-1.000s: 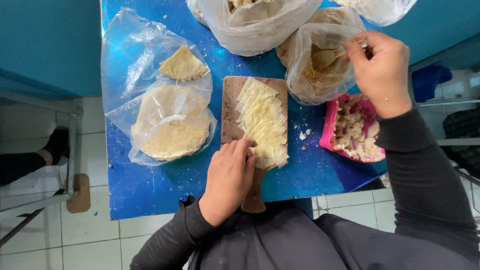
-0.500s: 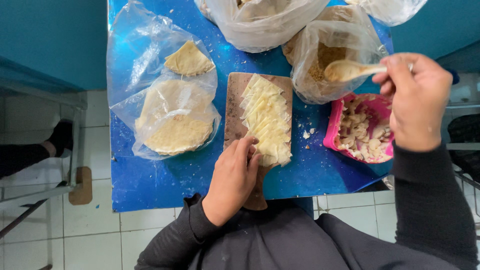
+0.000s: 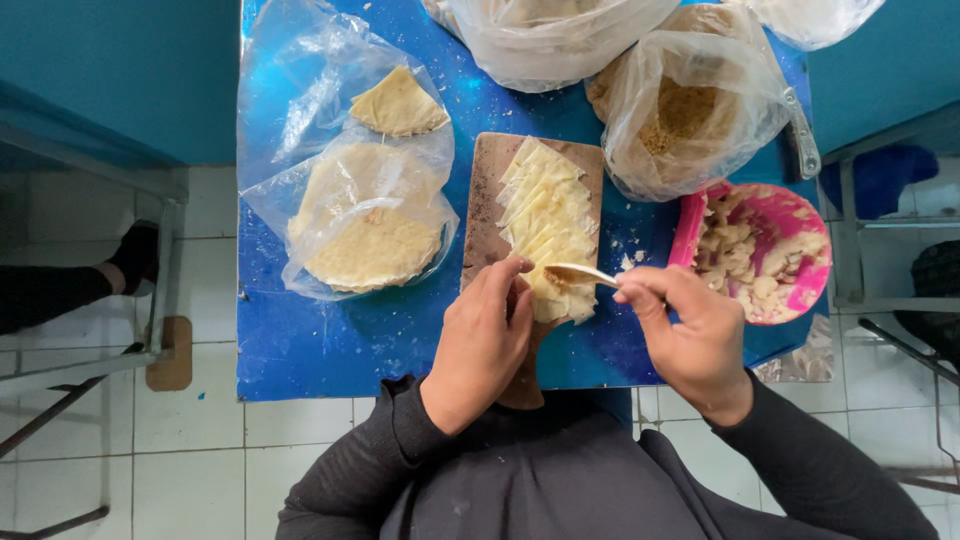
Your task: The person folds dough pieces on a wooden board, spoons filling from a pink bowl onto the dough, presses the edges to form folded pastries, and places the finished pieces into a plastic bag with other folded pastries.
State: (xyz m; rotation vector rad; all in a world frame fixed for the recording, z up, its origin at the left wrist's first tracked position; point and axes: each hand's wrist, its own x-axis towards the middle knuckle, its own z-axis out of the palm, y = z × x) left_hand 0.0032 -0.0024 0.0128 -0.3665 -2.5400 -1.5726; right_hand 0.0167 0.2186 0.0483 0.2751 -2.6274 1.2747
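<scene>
On a small blue table (image 3: 330, 340) a wooden board (image 3: 486, 200) carries a fanned row of pale dough triangles (image 3: 545, 220). My left hand (image 3: 485, 335) rests on the board's near end, fingertips touching the nearest triangle. My right hand (image 3: 685, 325) holds a spoon (image 3: 580, 275) with brownish filling in its bowl, just over that nearest triangle. A clear bag of brown crumbly filling (image 3: 690, 110) stands open behind the board.
A pink bowl (image 3: 690, 225) of pale folded pieces sits at the right edge. A clear plastic bag with round dough sheets (image 3: 365, 225) lies at the left. More plastic bags (image 3: 550, 35) stand at the back. A metal frame (image 3: 90, 365) and someone's dark shoe (image 3: 135, 255) are at the left.
My right hand drew the filled spoon out of the filling bag and brought it down to the nearest dough triangle. My left hand stayed on the board.
</scene>
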